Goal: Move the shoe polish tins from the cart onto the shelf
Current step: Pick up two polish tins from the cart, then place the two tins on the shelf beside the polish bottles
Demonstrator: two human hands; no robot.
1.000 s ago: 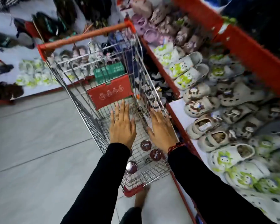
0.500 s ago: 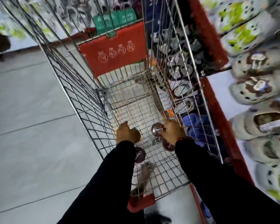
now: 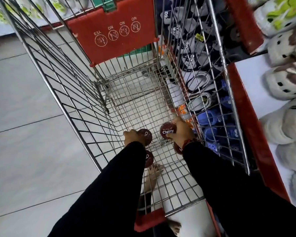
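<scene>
Both my hands are down inside the wire shopping cart (image 3: 79, 93). My right hand (image 3: 182, 132) grips a round dark-red shoe polish tin (image 3: 167, 131) with "Cherry" on its lid, tilted up off the cart floor. My left hand (image 3: 132, 137) is closed on a second tin (image 3: 146, 136). A third tin (image 3: 149, 159) lies on the cart floor beside my left sleeve. A fourth tin (image 3: 177, 148) peeks out under my right wrist, mostly hidden. The white shelf (image 3: 253, 86) with a red edge runs along the right of the cart.
The shelf holds several pale clogs (image 3: 287, 79); lower shelving behind the cart's right wall holds blue and dark clogs (image 3: 210, 117). A red child-seat flap (image 3: 113, 33) stands at the cart's far end. Grey tiled floor (image 3: 24, 117) lies to the left. A bare foot (image 3: 154, 173) shows under the cart.
My hands went from flat and open above the cart floor to closed on tins. The view has dropped closer into the cart. My right hand has tilted its tin up.
</scene>
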